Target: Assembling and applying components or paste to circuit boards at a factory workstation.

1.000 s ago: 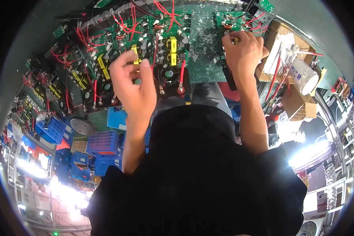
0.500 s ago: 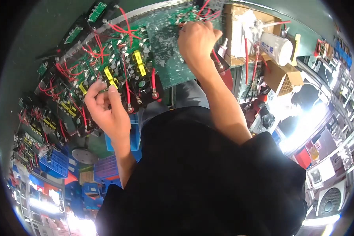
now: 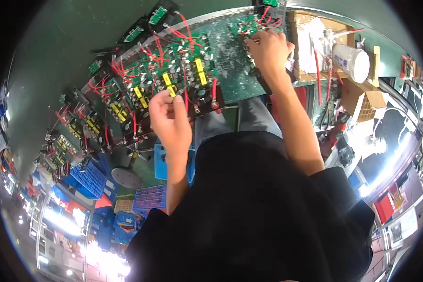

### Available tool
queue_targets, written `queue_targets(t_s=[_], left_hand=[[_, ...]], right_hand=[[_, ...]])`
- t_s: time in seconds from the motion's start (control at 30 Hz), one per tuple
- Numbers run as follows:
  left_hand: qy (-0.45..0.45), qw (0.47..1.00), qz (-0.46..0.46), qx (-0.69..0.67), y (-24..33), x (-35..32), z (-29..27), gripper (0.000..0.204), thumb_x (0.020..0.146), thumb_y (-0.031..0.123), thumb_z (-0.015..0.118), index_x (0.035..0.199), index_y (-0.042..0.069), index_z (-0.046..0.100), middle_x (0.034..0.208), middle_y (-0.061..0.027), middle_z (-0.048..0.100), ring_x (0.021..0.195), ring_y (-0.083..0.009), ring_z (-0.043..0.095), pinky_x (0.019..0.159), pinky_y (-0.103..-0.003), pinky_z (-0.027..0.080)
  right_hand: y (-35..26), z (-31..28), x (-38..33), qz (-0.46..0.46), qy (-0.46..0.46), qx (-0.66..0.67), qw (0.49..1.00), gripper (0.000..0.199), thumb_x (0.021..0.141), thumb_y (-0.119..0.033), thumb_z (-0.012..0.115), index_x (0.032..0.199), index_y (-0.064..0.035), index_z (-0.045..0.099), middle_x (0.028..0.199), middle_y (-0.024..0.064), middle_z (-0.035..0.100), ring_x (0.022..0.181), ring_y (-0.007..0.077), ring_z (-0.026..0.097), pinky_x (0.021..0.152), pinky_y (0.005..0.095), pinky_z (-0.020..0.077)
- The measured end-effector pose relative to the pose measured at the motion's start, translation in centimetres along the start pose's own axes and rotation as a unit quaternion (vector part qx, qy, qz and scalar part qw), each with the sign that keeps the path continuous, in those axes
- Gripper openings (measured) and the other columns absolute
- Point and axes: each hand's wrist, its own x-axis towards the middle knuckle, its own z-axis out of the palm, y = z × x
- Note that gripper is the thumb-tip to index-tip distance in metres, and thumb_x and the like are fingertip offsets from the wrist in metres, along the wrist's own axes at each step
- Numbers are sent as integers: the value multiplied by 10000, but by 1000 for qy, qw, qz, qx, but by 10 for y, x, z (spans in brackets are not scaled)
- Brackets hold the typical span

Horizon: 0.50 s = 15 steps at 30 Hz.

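Note:
Several green circuit boards with yellow blocks and red wires stand in a slanting row on the bench. Over the near edge of one circuit board is my left hand, thumb and fingers curled close together by a yellow block. What its fingertips pinch, if anything, is too small to tell. Farther right, my right hand is closed above another circuit board that sits apart from the row. Its fingertips bend down onto that board, and what they grip is hidden under the hand.
A cardboard box holds white and red pieces at the back right, beside a white tub. A smaller open carton stands nearer. Below the bench are a blue bin, a round stool and a blue crate.
The whole view has swung, so the bench and both hands appear farther right. My left hand stays by the same yellow block; my right hand stays at the separate board, its fingers slightly shifted.

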Motion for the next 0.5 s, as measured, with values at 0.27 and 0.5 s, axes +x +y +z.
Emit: queue_targets(t_s=[0.27, 0.5], left_hand=[[-31, 999, -21, 15, -4, 4, -2, 245, 898, 89, 607, 1114, 3, 531, 872, -30, 556, 674, -70, 521, 578, -219, 434], [-15, 999, -20, 23, -9, 13, -4, 228, 900, 89, 603, 1102, 6, 536, 862, -34, 559, 668, -72, 525, 577, -223, 438]], right_hand=[[-1, 6, 5, 24, -29, 47, 998, 211, 722, -325, 733, 787, -124, 723, 848, 52, 682, 948, 274, 573, 817, 464, 346], [-10, 6, 12, 7, -44, -23, 999, 276, 696, -327, 777, 802, -101, 659, 897, 70, 655, 965, 291, 553, 817, 471, 350]])
